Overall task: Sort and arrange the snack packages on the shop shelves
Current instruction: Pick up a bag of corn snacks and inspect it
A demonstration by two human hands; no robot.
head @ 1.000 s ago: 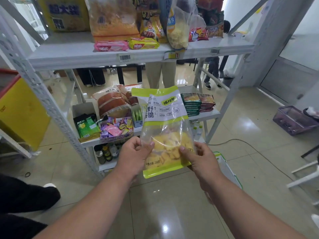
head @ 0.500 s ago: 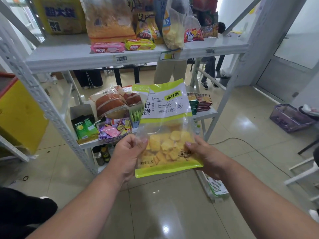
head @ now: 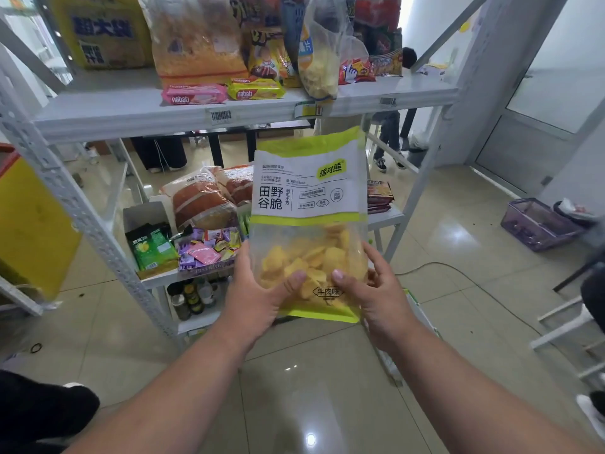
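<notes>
Shelving (head: pixel 108 116) fills the view ahead of me, its top board crowded toward the right end and barer along the front-left edge. Below that board's front edge I hold the crisp bag (head: pixel 309 224) upright, long axis vertical. My left hand (head: pixel 258 290) and right hand (head: pixel 376 293) each pinch a bottom corner, equally near, so I judge the lift goes up and forward.

Note the chip bag (head: pixel 309 224) you hold: glossy plastic film, printed opaque above, clear below. Behind it, the shelf frame (head: pixel 70 198) looks like matt painted metal with perforated uprights. Below the bag, the floor tiles (head: pixel 311 388) are smooth, highly glossy. Right of the bag, the basket (head: pixel 537 224) is translucent plastic.
</notes>
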